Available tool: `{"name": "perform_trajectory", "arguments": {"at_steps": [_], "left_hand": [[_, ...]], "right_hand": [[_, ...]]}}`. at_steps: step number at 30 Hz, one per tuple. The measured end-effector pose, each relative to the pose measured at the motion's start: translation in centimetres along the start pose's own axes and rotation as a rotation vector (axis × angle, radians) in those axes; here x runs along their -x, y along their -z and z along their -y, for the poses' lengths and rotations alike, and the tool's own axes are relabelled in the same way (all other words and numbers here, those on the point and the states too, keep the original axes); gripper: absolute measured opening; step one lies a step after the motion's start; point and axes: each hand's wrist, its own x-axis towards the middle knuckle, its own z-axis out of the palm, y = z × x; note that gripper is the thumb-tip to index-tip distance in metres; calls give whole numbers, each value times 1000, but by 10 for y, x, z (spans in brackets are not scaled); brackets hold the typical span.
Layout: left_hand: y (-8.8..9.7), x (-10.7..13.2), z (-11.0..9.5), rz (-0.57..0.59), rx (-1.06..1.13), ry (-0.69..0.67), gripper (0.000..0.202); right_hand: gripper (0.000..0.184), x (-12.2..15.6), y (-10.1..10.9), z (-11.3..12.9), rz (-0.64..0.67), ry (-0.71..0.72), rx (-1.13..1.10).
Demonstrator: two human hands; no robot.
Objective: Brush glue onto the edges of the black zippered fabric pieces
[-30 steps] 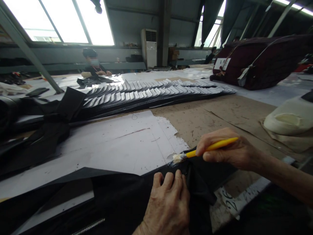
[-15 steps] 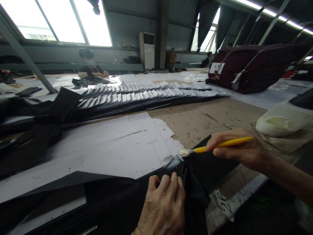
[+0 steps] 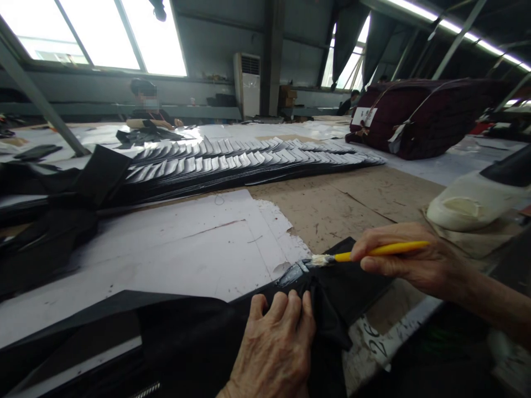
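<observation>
My right hand point(image 3: 398, 257) is closed around the yellow handle of a brush point(image 3: 377, 250), whose pale, caked bristles point(image 3: 319, 260) point left. The tip touches the edge of a black fabric piece point(image 3: 186, 331), just beyond a wet, whitish-grey smear point(image 3: 292, 273). On the near side of that smear my left hand point(image 3: 277, 337) presses the fabric down with bent fingers, close together, the cloth bunched at their right. What lies under those fingertips is hidden. A metal zipper point(image 3: 147, 389) shows at the bottom edge.
White paper point(image 3: 199, 232) with a torn edge and brown board point(image 3: 332, 204) cover the table. Behind lie long stacks of black-and-white pieces point(image 3: 232, 166). A white container point(image 3: 460, 207) stands right, a strapped maroon bundle point(image 3: 418, 121) farther back. One person point(image 3: 147, 110) sits across the table.
The brush tip has moved slightly right along the fabric edge, and a pale streak now shows on the smear. My left hand stays at the same place on the cloth.
</observation>
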Motion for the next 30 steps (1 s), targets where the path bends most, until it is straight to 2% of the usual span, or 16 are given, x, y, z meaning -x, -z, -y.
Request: {"name": "perform_trajectory", "arguments": {"at_steps": [3,6,8,12,18,21,24,27,30], "left_hand": [[2,-1,1,23,-10,-4,38],[2,-1,3,60,-13,-38,40],[1,0,4,75,-12,-52,41],[-1,2,3,44,-6,-20,40],[-2,2,4,18,11,-54,38],[-2,2,5,21,11,-60,38],[-3,2,5,31,2,-61,38],[-2,2,4,30,7,-49,39],[-2,2,5,24,44,-56,40]], "right_hand": [[19,-10,-1,14,56,92,32],[18,-26,-11,27,128,178,-1],[18,-34,-18,31,125,203,-54],[21,-39,-23,24,77,129,-172],[29,-23,-10,6,45,-29,-146],[28,-18,-2,7,38,-25,-70],[24,-14,3,15,19,47,13],[17,-11,5,21,-72,107,58],[10,-5,2,21,-266,115,92]]}}
